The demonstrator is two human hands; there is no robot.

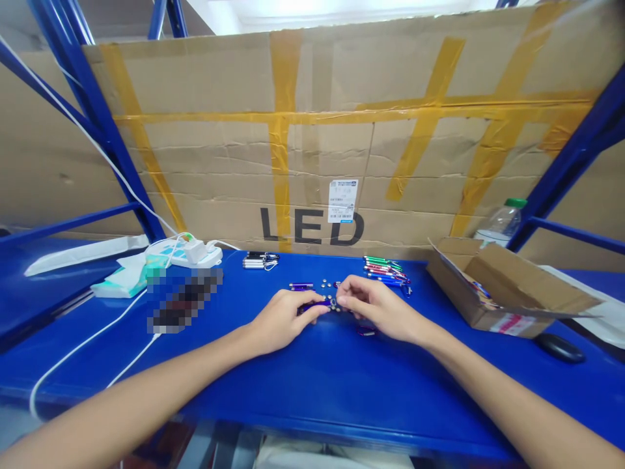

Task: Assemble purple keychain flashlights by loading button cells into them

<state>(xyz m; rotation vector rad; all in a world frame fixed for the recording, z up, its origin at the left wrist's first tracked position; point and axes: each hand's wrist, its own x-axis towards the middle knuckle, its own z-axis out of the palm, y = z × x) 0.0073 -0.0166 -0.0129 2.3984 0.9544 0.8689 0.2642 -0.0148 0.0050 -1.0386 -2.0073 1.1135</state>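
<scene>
Thumb and fingers of my left hand (279,320) are closed on a small purple metal tube (318,303), which looks like a mini flashlight body and points to the right. Right beside its end, my right hand (381,307) makes a pinch; whatever its fingertips hold is too small to make out. Several silver button cells (325,284) lie scattered on the blue tabletop around the fingertips. Behind my left hand rests another purple tube (301,286). A short purple piece (367,331) lies below my right hand, partly in its shadow.
Black and silver tubes (260,261) lie at the back, with green, red and blue ones (385,269) farther right. An open cardboard box (508,293) stands right, near a black mouse (560,347) and a bottle (502,221). A power strip (209,256) and cables sit left.
</scene>
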